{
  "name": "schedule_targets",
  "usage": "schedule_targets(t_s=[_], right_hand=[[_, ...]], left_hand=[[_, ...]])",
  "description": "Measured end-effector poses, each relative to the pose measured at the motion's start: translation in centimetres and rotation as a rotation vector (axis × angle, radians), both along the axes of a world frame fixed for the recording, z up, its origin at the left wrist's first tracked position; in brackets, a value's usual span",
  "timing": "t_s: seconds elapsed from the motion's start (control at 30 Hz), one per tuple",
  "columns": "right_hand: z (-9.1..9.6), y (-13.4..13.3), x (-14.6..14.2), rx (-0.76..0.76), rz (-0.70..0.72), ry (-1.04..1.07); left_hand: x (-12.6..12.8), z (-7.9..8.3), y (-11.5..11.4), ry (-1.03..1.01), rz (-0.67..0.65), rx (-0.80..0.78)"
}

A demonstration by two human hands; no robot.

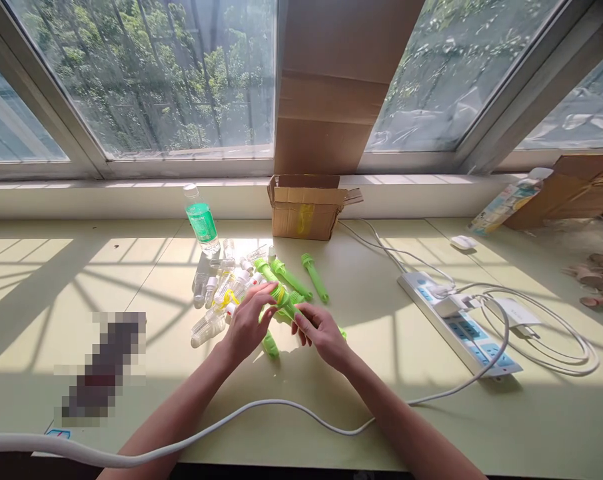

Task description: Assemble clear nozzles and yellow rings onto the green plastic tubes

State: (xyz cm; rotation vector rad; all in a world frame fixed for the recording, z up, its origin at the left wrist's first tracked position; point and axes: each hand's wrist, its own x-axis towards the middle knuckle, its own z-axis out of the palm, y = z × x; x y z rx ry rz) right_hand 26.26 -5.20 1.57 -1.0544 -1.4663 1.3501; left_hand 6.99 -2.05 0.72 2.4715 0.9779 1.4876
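Note:
A bright green plastic tube with a threaded neck [281, 297] is held between my two hands, tilted with its neck up and to the left. The fingers of my left hand [254, 319] close around the neck end. My right hand [323, 329] grips the lower part between thumb and fingers. Other green threaded tubes lie about the hands, among them one green tube [315, 279] apart on the right and another [270, 341] below. Left of them, several clear plastic tubes [208, 327], some with white caps, lie in a heap with a yellow piece [226, 297] among them.
A bottle with a green label [202, 223] stands behind the heap. Further back is an open cardboard box [304, 212]. At right lies a power strip [461, 327] with plugs and coiled cables. A white cable [276, 402] crosses over my forearms. A blurred dark object [104, 367] lies left.

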Motion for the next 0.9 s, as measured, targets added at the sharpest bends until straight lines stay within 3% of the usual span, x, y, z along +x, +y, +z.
schedule_targets(t_s=[0.27, 0.57, 0.9], right_hand=[[-0.36, -0.18, 0.07, -0.123, -0.003, -0.009], [0.18, 0.38, 0.6, 0.038, 0.042, -0.072], [-0.33, 0.26, 0.5, -0.17, 0.032, -0.023]], left_hand=[[0.03, 0.4, 0.03, -0.021, -0.024, -0.024], [0.08, 0.9, -0.06, -0.023, -0.053, -0.024], [-0.4, 0.77, 0.07, 0.038, -0.086, -0.06]])
